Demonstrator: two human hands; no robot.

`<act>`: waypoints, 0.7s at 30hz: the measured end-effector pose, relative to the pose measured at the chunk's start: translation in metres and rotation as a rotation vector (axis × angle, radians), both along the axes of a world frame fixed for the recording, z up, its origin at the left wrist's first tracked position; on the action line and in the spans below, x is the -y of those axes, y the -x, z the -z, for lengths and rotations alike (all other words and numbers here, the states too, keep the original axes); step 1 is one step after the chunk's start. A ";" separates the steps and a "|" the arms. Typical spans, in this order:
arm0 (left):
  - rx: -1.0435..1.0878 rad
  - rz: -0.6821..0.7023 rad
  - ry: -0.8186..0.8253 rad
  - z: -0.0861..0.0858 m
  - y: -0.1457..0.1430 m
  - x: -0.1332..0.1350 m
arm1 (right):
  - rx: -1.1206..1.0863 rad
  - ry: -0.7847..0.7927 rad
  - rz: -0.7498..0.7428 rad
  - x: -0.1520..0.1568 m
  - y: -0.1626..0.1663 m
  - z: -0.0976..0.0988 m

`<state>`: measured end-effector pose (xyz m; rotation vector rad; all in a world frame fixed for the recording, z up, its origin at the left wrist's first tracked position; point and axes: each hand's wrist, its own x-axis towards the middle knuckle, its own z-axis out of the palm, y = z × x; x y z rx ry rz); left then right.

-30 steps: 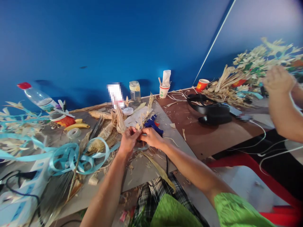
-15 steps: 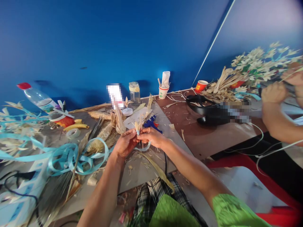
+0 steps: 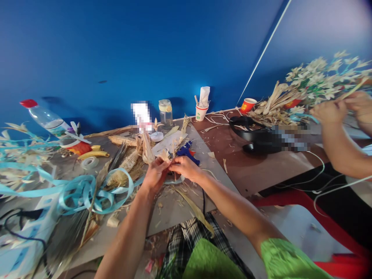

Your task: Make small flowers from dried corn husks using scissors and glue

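Observation:
Above the middle of the table, my left hand and my right hand meet at the fingertips. Between them is a small pale corn-husk flower, its petals pointing up and its base hidden by my closed fingers. A thin stem and a strip of light blue ribbon show just below the hands. Behind my right hand lies a blue tool that looks like a glue gun. Dried corn husks stand behind my left hand.
Blue ribbon coils and a white power strip lie left. A tilted bottle, tape roll and paper cup stand farther back. Right are a black headset-like device and a co-worker's hands holding a husk strip.
My fingers have drawn closer around the flower, so its blue-wrapped base is now covered. The flower sits slightly more to the left. The co-worker's hands have shifted left.

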<state>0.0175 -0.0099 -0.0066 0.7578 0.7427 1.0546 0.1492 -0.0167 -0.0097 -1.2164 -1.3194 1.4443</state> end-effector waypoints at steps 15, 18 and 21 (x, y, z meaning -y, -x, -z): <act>0.093 0.147 0.045 -0.001 0.009 -0.001 | -0.274 0.134 -0.089 -0.002 -0.008 -0.005; 0.133 0.129 0.046 0.001 0.009 -0.002 | -0.321 0.172 -0.106 -0.004 -0.008 -0.002; 0.176 0.136 0.042 0.001 0.011 -0.004 | -0.423 0.209 -0.201 -0.007 -0.010 0.001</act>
